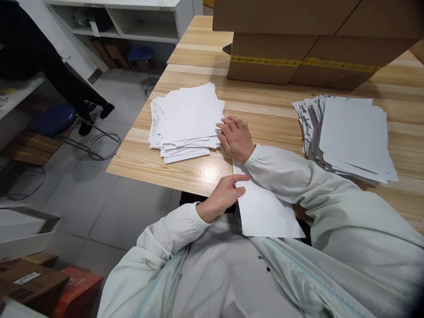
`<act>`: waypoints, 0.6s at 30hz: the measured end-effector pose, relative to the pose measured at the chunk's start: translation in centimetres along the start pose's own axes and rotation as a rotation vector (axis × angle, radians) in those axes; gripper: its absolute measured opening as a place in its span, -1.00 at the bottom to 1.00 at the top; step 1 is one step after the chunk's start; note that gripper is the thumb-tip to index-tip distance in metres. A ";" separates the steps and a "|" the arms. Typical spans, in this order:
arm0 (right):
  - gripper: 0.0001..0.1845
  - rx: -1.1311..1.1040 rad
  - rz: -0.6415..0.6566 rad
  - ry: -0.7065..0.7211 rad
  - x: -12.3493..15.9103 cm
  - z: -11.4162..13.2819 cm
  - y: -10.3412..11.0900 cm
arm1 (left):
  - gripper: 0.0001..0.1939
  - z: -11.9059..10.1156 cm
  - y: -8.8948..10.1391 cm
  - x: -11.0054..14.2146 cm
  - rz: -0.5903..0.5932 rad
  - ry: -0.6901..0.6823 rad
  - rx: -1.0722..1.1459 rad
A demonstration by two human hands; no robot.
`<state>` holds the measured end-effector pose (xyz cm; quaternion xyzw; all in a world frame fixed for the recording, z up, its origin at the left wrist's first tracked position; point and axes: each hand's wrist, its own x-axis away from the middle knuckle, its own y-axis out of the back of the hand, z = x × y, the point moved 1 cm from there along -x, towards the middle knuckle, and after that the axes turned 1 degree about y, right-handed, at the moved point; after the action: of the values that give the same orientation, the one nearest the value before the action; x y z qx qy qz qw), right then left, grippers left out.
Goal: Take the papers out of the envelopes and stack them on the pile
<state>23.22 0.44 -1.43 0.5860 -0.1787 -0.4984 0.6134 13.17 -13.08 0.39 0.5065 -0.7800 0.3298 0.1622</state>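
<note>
My left hand [228,194] is closed on the left edge of white paper sheets [270,212], thumb and index finger pinching them. The sheets lie over the table's front edge, close to my body, partly under my right forearm. Farther forward, my right hand [236,138] has bent fingers closed at the right edge of an untidy stack of papers [190,112]. How many sheets it grips there is hidden. Printed text shows along the left side of that stack. A second, thicker stack of papers [354,132] lies to the right, beyond my right forearm.
Cardboard boxes [265,57] with yellow tape stand at the back of the wooden table [145,154]. A dark flat object [227,48] lies beside them. On the left are blue stools [54,119], a person's dark-clothed legs [71,84], white shelving [145,24] and a red box [77,291].
</note>
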 end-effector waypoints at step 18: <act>-0.41 -0.673 -0.151 -0.485 16.2 -2.6 12.8 | -0.54 3.8 -0.1 6.1 0.019 -0.728 -0.605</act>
<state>37.57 -13.87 3.52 0.2298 -0.1018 -0.6961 0.6725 10.89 -19.84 1.22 0.5119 -0.8519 -0.1098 0.0156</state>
